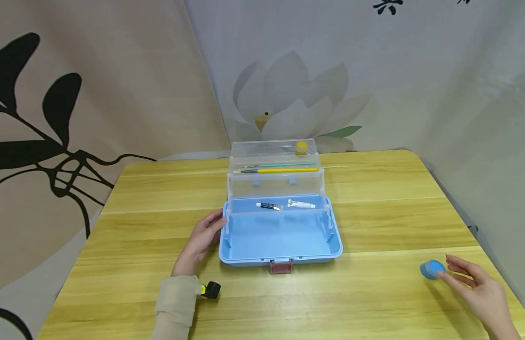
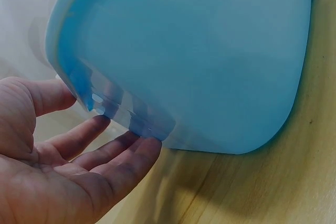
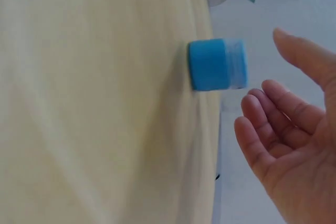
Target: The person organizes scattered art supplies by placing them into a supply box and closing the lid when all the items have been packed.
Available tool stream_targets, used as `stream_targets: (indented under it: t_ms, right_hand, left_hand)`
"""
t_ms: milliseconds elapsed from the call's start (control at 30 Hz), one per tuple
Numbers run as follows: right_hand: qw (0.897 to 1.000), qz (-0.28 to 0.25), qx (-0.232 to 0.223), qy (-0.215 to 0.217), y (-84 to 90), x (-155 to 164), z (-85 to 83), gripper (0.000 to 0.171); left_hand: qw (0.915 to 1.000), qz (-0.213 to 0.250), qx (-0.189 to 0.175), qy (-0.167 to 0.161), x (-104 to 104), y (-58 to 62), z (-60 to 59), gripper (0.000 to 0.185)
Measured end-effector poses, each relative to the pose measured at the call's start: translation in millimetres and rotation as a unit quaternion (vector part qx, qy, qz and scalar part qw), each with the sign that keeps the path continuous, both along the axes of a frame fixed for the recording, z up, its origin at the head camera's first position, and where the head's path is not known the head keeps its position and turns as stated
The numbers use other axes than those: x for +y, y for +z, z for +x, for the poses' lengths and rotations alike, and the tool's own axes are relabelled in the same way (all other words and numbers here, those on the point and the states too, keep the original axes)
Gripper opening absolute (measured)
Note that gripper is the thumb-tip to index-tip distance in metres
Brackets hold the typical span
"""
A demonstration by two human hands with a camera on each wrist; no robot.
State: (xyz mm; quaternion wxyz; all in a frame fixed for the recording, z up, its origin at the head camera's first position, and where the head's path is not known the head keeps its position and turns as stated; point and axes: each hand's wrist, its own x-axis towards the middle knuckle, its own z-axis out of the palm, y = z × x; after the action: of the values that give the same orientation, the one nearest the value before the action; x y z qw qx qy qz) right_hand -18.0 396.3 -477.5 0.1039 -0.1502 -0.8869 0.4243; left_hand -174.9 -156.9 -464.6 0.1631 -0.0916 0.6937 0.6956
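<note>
A light-blue toolbox (image 1: 279, 236) with clear fold-out trays stands opened up on the table. My left hand (image 1: 204, 236) touches its left side; in the left wrist view the thumb reaches its rim and the fairly straight fingers (image 2: 142, 153) lie against the outer wall. Far to the right sits a small blue paint jar (image 1: 432, 269) with a clear lid. Beside this jar is my right hand (image 1: 477, 285), fingers loosely bent and apart. The right wrist view shows a gap between the jar (image 3: 210, 65) and that hand (image 3: 294, 129).
Two small paint tubes, one dark (image 1: 269, 206) and one white (image 1: 301, 204), lie in the lower clear tray. Paintbrushes (image 1: 283, 170) rest in a tray above, and a yellow jar (image 1: 301, 148) sits at the top. Curtains hang behind the wooden table (image 1: 373, 203).
</note>
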Motion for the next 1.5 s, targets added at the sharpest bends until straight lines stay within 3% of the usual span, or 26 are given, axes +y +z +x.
stream_targets:
  t_ms: [167,367,900,1133,1333,1500]
  right_hand:
    - [0.998,0.004,-0.063,0.009,-10.0,6.6,1.7,0.061]
    - [0.992,0.047,-0.115,0.032,-10.1,7.0,-1.9,0.068]
    - [0.987,0.102,-0.114,0.05,-3.4,3.3,-9.1,0.055]
    - [0.993,0.067,-0.081,0.057,13.7,-8.9,-22.0,0.056]
    - [0.993,0.075,-0.01,0.094,40.4,-26.4,-48.3,0.049]
    - [0.989,0.075,0.025,0.124,62.2,-41.8,-70.9,0.046]
  left_hand:
    - [1.0,0.005,-0.002,0.004,-0.8,-0.3,0.9,0.048]
    - [1.0,0.002,0.001,0.004,-1.0,-0.1,2.5,0.049]
    - [1.0,-0.001,0.004,0.0,-0.3,-0.1,1.8,0.05]
    - [1.0,0.0,0.0,0.001,-0.4,1.1,1.1,0.05]
    - [1.0,-0.003,0.001,0.0,-0.6,1.1,1.2,0.049]
    - [1.0,0.002,0.001,-0.001,-0.6,1.4,1.1,0.049]
